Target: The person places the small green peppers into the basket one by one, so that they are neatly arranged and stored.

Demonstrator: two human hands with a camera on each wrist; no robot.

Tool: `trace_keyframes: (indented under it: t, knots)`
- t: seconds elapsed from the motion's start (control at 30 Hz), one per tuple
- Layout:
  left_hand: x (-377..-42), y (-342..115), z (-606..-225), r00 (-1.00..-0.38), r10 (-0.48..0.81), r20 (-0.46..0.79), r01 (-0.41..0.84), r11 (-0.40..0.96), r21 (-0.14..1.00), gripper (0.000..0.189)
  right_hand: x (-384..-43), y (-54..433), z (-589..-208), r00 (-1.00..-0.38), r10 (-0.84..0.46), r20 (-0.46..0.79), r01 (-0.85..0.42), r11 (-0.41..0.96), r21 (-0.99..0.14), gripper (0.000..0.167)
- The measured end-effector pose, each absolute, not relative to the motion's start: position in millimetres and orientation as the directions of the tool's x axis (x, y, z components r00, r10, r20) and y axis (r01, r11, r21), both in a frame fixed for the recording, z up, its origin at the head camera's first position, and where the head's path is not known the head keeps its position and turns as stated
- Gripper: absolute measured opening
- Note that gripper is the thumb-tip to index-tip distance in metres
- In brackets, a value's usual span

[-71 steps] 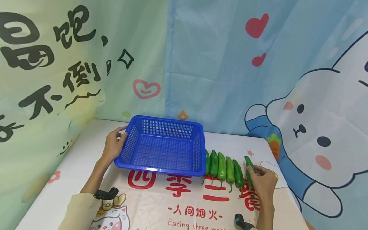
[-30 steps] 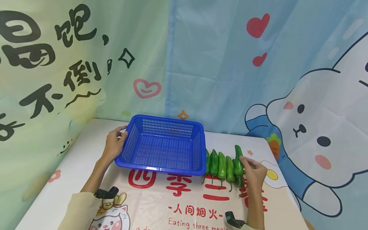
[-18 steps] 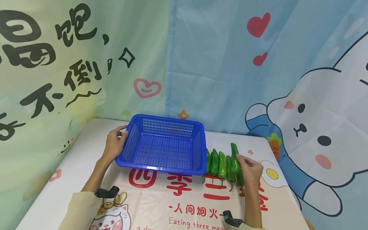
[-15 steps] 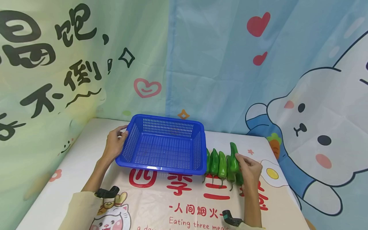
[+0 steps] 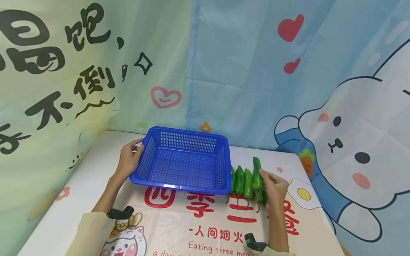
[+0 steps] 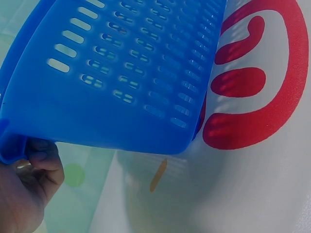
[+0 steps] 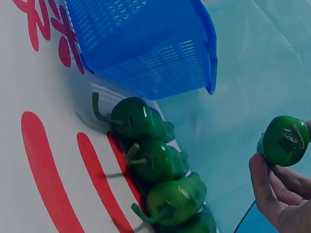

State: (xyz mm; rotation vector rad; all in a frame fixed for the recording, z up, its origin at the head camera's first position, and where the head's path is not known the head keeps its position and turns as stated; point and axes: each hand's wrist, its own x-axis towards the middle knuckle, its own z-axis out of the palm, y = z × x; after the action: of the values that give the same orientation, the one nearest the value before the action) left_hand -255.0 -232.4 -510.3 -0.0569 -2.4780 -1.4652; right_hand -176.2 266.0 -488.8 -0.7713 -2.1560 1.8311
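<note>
A blue plastic basket (image 5: pixel 180 188) with slotted sides and nothing inside stands in the middle of the table. My left hand (image 5: pixel 129 157) grips its left rim, and the left wrist view shows the fingers (image 6: pixel 44 158) hooked under the rim's end. To the right, a green pepper (image 5: pixel 257 177) is pinched between the thumb and fingers of my right hand (image 5: pixel 277 187). In the right wrist view that pepper (image 7: pixel 284 141) is up off the table, its cut stem end towards the camera. Beneath and left of it lie several more green peppers (image 5: pixel 248 184) in a row, stems towards me.
The row of peppers begins right at the basket's right wall, which partly hides one. A printed cloth (image 5: pixel 179 220) with red characters covers the table (image 5: pixel 80 177). A cartoon curtain (image 5: pixel 237 89) hangs close behind the table.
My right hand has lifted the pepper from the right end of the table and carried it left over the row. The left hand and the basket have stayed in place.
</note>
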Motion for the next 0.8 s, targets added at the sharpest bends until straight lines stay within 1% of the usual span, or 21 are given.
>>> trace_keyframes:
  t: [0.13,0.37,0.8]
  knots:
    - [-254.8,-232.2,-510.2,-0.965,-0.099,0.243,0.165,0.491,0.855,0.043,-176.9,262.7,-486.7,-0.843,0.510,-0.173,0.245,0.076,-0.967,0.067]
    - [-254.6,-232.2,-510.4,-0.964,-0.102,0.247,0.165,0.499,0.851,0.042,-177.3,256.1,-485.1,-0.848,0.505,-0.159,0.223,0.067,-0.973,0.060]
    - [-256.5,-232.4,-511.3,-0.965,-0.109,0.239,0.154,0.503,0.851,0.042,-179.3,246.2,-483.3,-0.859,0.493,-0.135,0.201,0.082,-0.976,0.057]
